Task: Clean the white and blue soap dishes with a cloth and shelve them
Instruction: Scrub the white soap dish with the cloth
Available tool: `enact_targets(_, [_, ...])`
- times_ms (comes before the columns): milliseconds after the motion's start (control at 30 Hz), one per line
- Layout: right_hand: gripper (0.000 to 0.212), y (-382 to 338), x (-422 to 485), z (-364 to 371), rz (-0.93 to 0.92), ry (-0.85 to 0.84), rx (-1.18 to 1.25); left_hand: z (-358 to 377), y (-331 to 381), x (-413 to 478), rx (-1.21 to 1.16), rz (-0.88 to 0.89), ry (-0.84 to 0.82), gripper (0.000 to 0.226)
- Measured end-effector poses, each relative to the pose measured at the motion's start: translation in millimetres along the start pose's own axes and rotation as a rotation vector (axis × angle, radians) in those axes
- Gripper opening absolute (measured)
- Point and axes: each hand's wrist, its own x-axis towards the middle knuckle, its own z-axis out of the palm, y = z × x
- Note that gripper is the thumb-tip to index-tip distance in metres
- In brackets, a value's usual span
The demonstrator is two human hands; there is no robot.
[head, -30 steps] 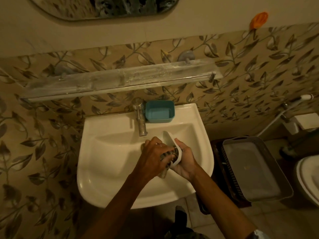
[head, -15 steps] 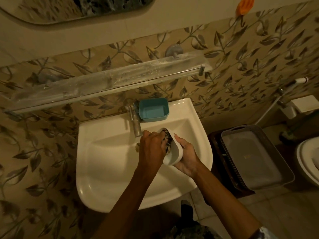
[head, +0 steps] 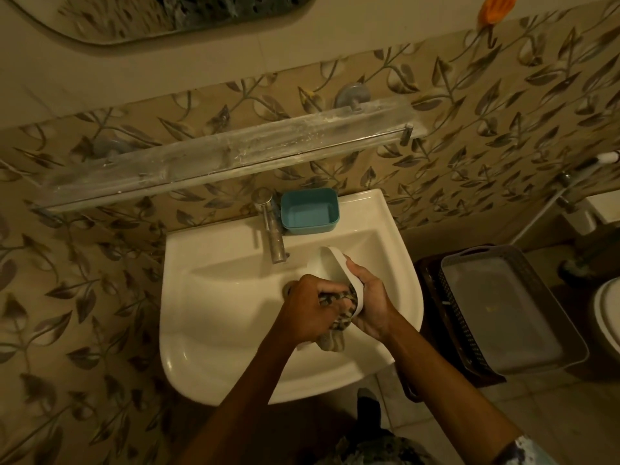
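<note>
Over the white sink (head: pixel 214 330), my right hand (head: pixel 370 308) grips the white soap dish (head: pixel 330 268), tilted on its side with its hollow facing left. My left hand (head: pixel 310 312) is shut on a patterned cloth (head: pixel 339 325) and presses it into the lower part of the dish; a bunch of cloth hangs below the hands. The blue soap dish (head: pixel 309 211) sits upright on the sink's back rim, right of the metal tap (head: pixel 271 229). The glass shelf (head: pixel 218 156) runs along the tiled wall above the sink.
A mirror (head: pixel 174 11) hangs above the shelf. An orange item (head: pixel 496 8) is stuck on the wall at top right. On the floor to the right stands a grey basket (head: pixel 513 310) over a dark crate, with a toilet (head: pixel 609 317) at the edge.
My left hand has slid the cloth from the upper part of the white dish down to its lower end. The dish's upper rim now shows bare.
</note>
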Motion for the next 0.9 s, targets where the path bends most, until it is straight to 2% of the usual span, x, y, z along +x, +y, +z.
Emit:
enact_targets(233, [0.043, -10.2, -7.0, 5.9, 0.008, -0.002, 0.013, 21.1, 8.3, 13.3, -0.286, -0.195, 0.426, 0.01])
enact_targets(333, [0.043, -6.5, -11.0, 6.5, -0.003, 0.006, -0.005, 17.3, 10.8, 26.1, -0.245, -0.197, 0.593, 0.007])
enact_targets(400, [0.041, -0.2, -13.5, 5.7, -0.007, 0.026, -0.019, 13.2, 9.2, 31.2, -0.109, -0.119, 0.64, 0.01])
enact_targets(533, [0.036, -2.7, -15.0, 2.7, -0.015, 0.02, -0.027, 20.2, 0.2, 26.7, 0.254, -0.01, 0.653, 0.019])
enact_targets(633, [0.032, -9.7, -13.2, 1.3, -0.038, 0.016, -0.06, 25.3, -0.3, 21.9, 0.284, -0.05, 0.567, 0.025])
enact_targets(733, [0.04, -16.1, -11.3, 3.5, -0.024, 0.018, -0.03, 26.2, 4.1, 17.4, 0.371, -0.035, 0.461, 0.022])
enact_targets(833, [0.044, -26.7, -10.1, 4.7, -0.065, 0.005, -0.012, 18.5, 15.6, 11.7, 0.234, -0.031, 0.238, 0.015])
enact_targets(900, [0.041, -35.2, -8.7, 3.5, -0.121, -0.028, -0.012, 6.2, 25.8, 8.8, 0.064, -0.04, 0.196, 0.011])
